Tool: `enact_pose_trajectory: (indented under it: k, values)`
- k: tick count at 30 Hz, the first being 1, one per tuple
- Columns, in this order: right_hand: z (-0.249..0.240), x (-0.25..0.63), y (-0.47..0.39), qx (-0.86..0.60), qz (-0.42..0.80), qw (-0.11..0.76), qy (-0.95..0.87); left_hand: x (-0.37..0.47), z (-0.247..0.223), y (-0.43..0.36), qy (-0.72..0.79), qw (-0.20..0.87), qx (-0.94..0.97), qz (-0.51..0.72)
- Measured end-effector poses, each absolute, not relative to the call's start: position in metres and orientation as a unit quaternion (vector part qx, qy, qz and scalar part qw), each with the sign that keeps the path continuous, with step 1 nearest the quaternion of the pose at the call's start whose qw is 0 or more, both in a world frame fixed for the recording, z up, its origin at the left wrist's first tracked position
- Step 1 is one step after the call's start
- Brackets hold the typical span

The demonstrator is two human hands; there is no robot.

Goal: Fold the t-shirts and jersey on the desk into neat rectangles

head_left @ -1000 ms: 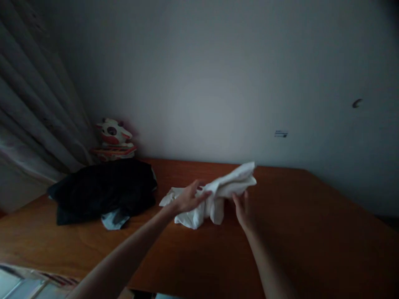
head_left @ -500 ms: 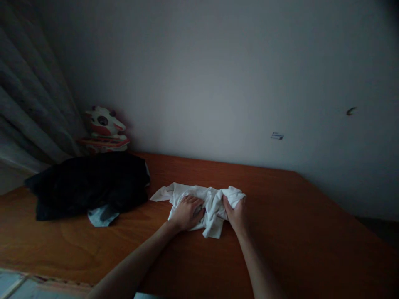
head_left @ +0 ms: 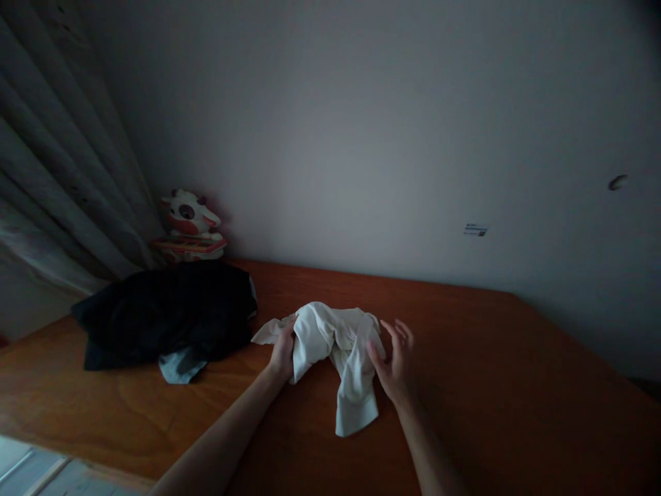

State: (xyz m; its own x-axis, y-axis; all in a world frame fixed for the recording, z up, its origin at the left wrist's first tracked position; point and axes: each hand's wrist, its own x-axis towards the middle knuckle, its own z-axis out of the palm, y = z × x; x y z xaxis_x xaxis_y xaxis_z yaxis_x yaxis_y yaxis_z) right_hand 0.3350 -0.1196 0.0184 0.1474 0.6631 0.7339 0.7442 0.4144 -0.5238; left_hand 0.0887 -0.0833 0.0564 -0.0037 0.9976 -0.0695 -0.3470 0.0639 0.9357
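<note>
A crumpled white garment (head_left: 330,337) lies bunched on the brown wooden table, with one sleeve-like strip stretching toward me and a smaller end poking out to the left. My left hand (head_left: 283,351) is closed on the garment's left side, its fingertips partly hidden by the fabric. At the right edge, my right hand (head_left: 393,362) is open, fingers apart and curved, the thumb close to the cloth. Whether that thumb touches the fabric I cannot tell.
Dark clothing (head_left: 165,310) is heaped at the left, with a pale grey piece (head_left: 182,365) sticking out beneath it. Behind it stands a cow-shaped toy (head_left: 191,224) with a keyboard. A curtain (head_left: 62,158) hangs at the left, and a wall backs the wooden table (head_left: 465,386).
My right hand has let go of the garment and opened. My left hand has shifted from on top of the fabric to its left side. The strip now extends closer to me.
</note>
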Motion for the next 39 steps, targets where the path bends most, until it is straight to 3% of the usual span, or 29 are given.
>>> enact_pose_trajectory:
  k: [4, 8, 12, 16, 22, 27, 33, 35, 39]
  values:
    - [0.014, 0.325, -0.122, -0.547, -0.001, 0.458, -0.701, 0.092, 0.064, -0.094, 0.374, 0.653, 0.366, 0.547]
    - [0.006, 0.324, -0.115, -0.592, 0.041, 0.444, -0.671, 0.091, 0.058, -0.098, 0.396, 0.534, 0.482, 0.571]
    - [0.001, 0.335, -0.107, -0.602, 0.175, 0.536, -0.566, 0.071, 0.047, -0.082, 0.444, 0.343, 0.549, 0.620]
    - [0.005, 0.344, -0.104, -0.576, 0.231, 0.674, -0.401, 0.052, 0.039, -0.065, 0.485, 0.273, 0.497, 0.666]
    - [0.007, 0.351, -0.101, -0.518, 0.356, 0.737, -0.248, 0.057, 0.034, -0.080, 0.509, 0.202, 0.678, 0.490]
    - [0.005, 0.357, -0.107, -0.517, 0.470, 0.671, -0.247, 0.059, 0.040, -0.088, 0.467, 0.188, 0.797, 0.335]
    - [0.018, 0.358, -0.110, -0.546, 0.374, 0.689, -0.296, 0.052, 0.051, -0.057, 0.451, 0.388, 0.643, 0.483]
    - [0.016, 0.363, -0.105, -0.573, 0.314, 0.698, -0.295, 0.047, 0.052, -0.049, 0.491, 0.376, 0.587, 0.523]
    - [0.003, 0.380, -0.090, -0.630, 0.229, 0.671, -0.317, 0.036, 0.055, -0.050, 0.585, 0.244, 0.563, 0.530]
